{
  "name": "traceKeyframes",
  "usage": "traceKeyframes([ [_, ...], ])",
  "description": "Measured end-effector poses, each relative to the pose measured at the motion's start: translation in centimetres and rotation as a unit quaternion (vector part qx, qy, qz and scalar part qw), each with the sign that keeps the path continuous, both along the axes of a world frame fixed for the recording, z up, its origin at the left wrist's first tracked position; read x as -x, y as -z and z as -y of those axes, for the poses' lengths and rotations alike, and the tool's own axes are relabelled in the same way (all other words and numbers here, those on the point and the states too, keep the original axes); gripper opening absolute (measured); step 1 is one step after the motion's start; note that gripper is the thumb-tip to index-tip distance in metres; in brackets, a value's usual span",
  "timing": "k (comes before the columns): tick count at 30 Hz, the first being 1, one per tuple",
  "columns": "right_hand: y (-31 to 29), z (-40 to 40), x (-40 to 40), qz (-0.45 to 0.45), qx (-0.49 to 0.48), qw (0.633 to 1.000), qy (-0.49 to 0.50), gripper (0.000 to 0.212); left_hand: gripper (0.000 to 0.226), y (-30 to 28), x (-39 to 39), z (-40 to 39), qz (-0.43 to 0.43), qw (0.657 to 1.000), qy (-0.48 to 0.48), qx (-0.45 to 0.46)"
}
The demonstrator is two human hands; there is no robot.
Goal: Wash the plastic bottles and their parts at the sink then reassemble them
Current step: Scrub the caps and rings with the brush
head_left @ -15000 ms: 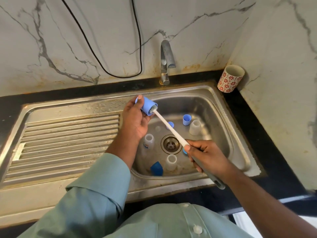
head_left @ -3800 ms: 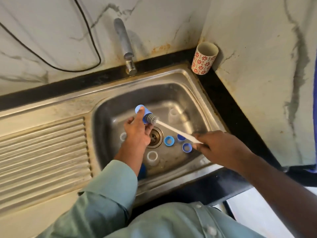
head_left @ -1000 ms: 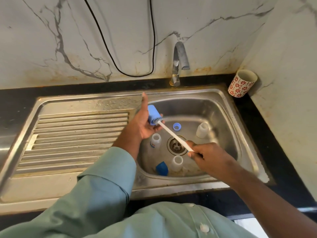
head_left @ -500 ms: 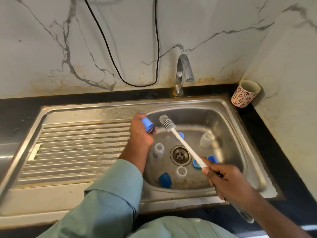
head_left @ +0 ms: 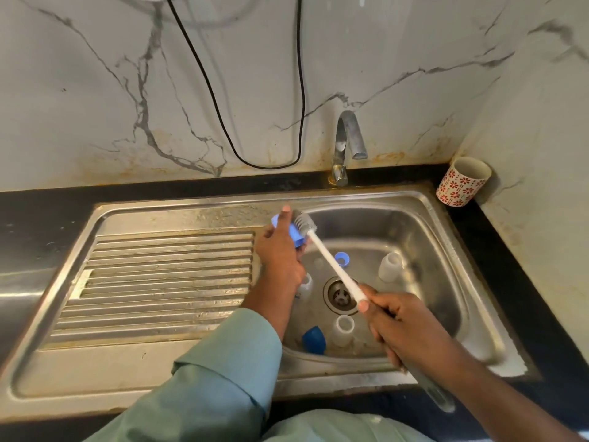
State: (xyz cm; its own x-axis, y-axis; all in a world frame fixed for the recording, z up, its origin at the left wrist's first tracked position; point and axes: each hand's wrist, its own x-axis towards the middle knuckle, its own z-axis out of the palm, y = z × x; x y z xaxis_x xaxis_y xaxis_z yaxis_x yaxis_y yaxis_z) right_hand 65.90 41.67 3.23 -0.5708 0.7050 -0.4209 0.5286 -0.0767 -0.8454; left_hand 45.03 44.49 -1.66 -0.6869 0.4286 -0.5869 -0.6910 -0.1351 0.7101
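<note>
The ribbed draining board [head_left: 165, 282] fills the left of the steel sink unit. A green sleeve [head_left: 223, 371] enters from the near edge and covers the left forearm. The left hand [head_left: 280, 253] is raised over the left rim of the basin [head_left: 439, 250], its fingers curled round a blue cap [head_left: 294, 232] — only the cap's top edge and lower rim show, the rest being hidden behind the fingers. The bristle head of the bottle brush [head_left: 331, 260] lies just beside the cap, touching or nearly so; contact cannot be confirmed.

In the basin, a clear bottle [head_left: 306, 287] stands partly hidden behind the left wrist. Near the front wall lie a dark blue piece [head_left: 314, 339], its shape indistinct, and an upright clear part [head_left: 343, 330]. The drain [head_left: 339, 295] sits mid-basin, crossed by the brush's white shaft. A blue ring [head_left: 342, 259] lies beyond it, and a clear bottle piece [head_left: 390, 266] stands further right.

The right hand [head_left: 404, 327] is wrapped closed round the brush handle; the grey end of the handle projects past the near rim, blurred. The tap [head_left: 347, 141] stands at the far wall — a black cable [head_left: 223, 122] loops to its left. A red-patterned cup [head_left: 462, 181] sits in the far right corner.
</note>
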Motion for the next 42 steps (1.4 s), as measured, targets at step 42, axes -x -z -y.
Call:
traceKeyframes([
  [42,2.5,2.0,1.1,0.039,0.030,0.998,0.046,0.025,0.039,3.5,-2.8,0.3,-0.062,0.987,0.079,0.125],
])
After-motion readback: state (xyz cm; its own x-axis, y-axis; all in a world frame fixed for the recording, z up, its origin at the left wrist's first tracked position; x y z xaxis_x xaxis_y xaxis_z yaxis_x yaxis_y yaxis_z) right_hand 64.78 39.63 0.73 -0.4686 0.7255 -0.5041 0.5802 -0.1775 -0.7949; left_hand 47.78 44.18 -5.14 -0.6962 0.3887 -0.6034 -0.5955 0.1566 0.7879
